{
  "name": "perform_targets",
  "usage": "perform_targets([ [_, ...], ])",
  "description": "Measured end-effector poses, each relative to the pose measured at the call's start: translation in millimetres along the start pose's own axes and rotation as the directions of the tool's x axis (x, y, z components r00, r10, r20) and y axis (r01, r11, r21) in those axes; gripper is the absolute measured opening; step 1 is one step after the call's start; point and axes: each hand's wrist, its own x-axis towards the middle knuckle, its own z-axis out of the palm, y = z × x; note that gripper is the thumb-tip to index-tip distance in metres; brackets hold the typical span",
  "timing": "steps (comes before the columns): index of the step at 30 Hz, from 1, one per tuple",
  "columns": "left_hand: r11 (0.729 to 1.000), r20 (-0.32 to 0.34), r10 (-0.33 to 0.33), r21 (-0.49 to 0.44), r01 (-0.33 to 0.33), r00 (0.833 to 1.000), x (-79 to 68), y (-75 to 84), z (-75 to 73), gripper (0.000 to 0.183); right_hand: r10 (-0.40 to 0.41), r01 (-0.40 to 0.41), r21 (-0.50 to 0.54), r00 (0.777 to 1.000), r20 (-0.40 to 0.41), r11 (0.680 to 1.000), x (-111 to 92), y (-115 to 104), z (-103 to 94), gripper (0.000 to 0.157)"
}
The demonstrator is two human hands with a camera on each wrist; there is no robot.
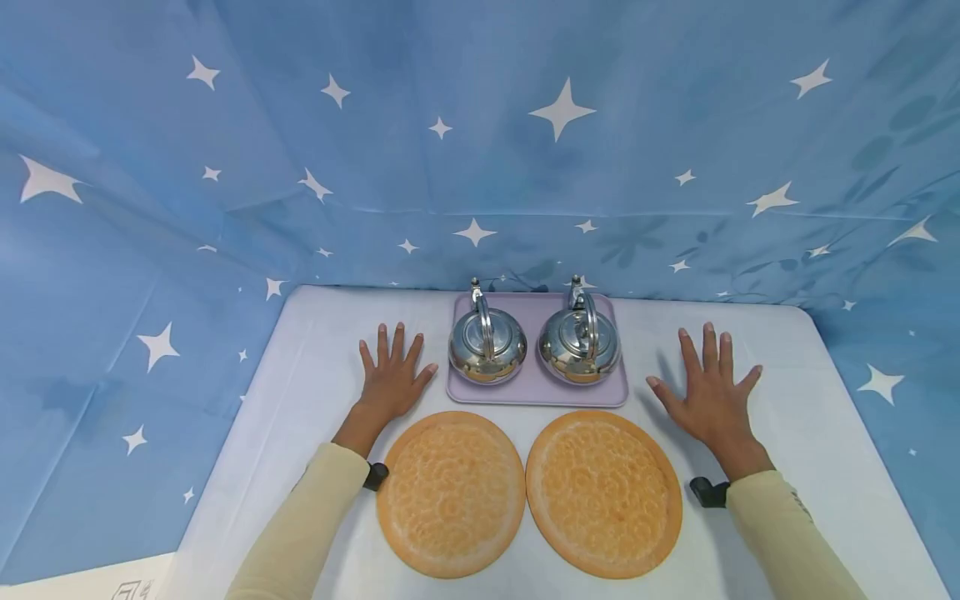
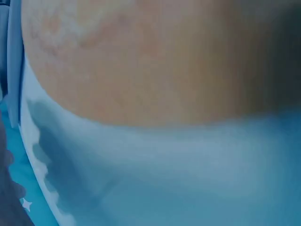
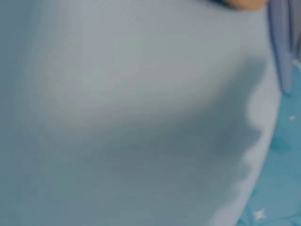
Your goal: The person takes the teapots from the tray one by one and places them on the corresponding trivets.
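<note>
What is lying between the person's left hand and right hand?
The head view shows a lilac tray, with a left kettle and a right kettle on it, between the left hand and the right hand.

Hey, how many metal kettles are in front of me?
2. The left kettle stands on the left half of the lilac tray, the right kettle on its right half. No others show.

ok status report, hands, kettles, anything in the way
Left hand, right hand: fingers spread, both empty. Left kettle, right kettle: upright on tray. Nothing seen between hands and kettles.
</note>
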Motion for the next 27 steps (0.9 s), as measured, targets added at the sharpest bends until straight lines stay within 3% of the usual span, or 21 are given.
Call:
perform_targets([
  [3,0.991,-0.057,-0.002,-0.136,-0.006,0.998,1.2,3.9,-2.1,0.063,-0.032,0.041,0.069,0.991,-0.129,0.997,3.4,-11.5,-9.0,0.086],
  [6,0.948,-0.121,-0.041,-0.318,0.000,0.992,3.5,11.5,-5.1,0.052,-0.063,0.108,0.154,0.961,-0.271,0.982,6.6,-26.8,-18.6,0.075],
  [8,0.891,-0.136,-0.088,-0.453,0.017,0.987,5.2,17.4,-7.4,0.046,-0.074,0.150,0.203,0.937,-0.342,0.968,8.9,-39.0,-25.3,0.068],
  [11,0.765,-0.118,-0.154,-0.643,0.043,0.981,5.7,25.4,-10.8,0.040,-0.084,0.210,0.273,0.907,-0.412,0.939,12.2,-60.1,-35.7,0.061],
  [15,0.608,-0.003,-0.217,-0.783,0.132,0.976,7.0,33.0,-12.2,0.040,-0.111,0.297,0.329,0.869,-0.482,0.897,16.2,-88.4,-45.6,0.055],
  [20,0.429,0.163,-0.216,-0.870,0.244,0.963,8.6,39.2,-10.6,0.045,-0.176,0.419,0.374,0.825,-0.537,0.827,19.6,-120.6,-51.8,0.054],
  [22,0.386,0.195,-0.205,-0.884,0.262,0.959,8.6,40.8,-9.4,0.046,-0.210,0.466,0.394,0.814,-0.541,0.792,21.3,-131.9,-52.3,0.056],
  [27,0.346,0.224,-0.187,-0.896,0.278,0.956,9.5,42.3,-5.7,0.049,-0.260,0.536,0.462,0.803,-0.536,0.707,26.0,-153.5,-50.3,0.051],
])
